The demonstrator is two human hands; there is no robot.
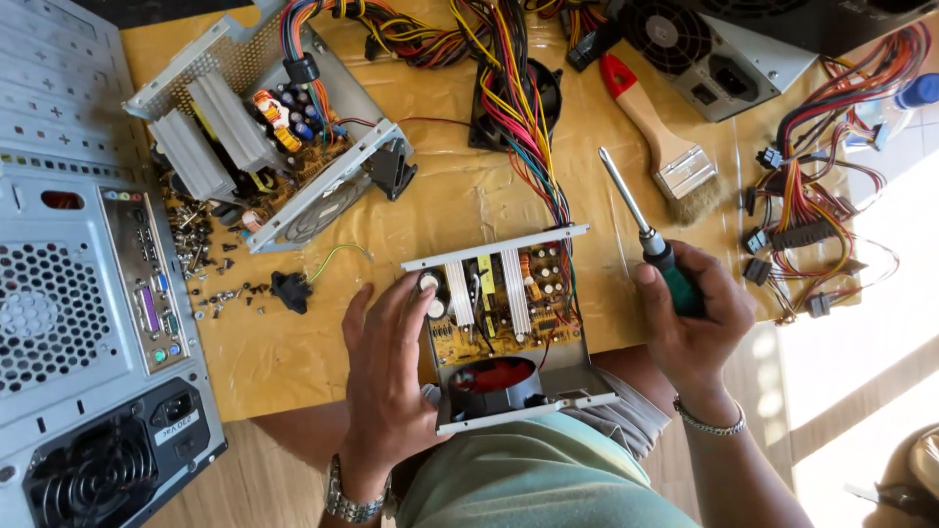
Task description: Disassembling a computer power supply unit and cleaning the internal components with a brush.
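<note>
We see the left hand (386, 367) gripping the open power supply unit (504, 318) at its nine o'clock side, bracing it at the worktop (293, 342) edge; the right hand (690, 313), at three o'clock, is clenched round a green-handled screwdriver (646, 230), tip raised clear toward eleven.

Opened power supply unit (509, 323) is sitting at the near table edge, cover off, grey metal chassis tilting toward the person. Yellow circuit board is showing, with two pale heatsinks, capacitors and a red fan at the near end. Its multicoloured wire bundle (518, 117) is running away across the table. Screwdriver (650, 235), green handle, steel shaft, is pointing up-left, off the unit.
</note>
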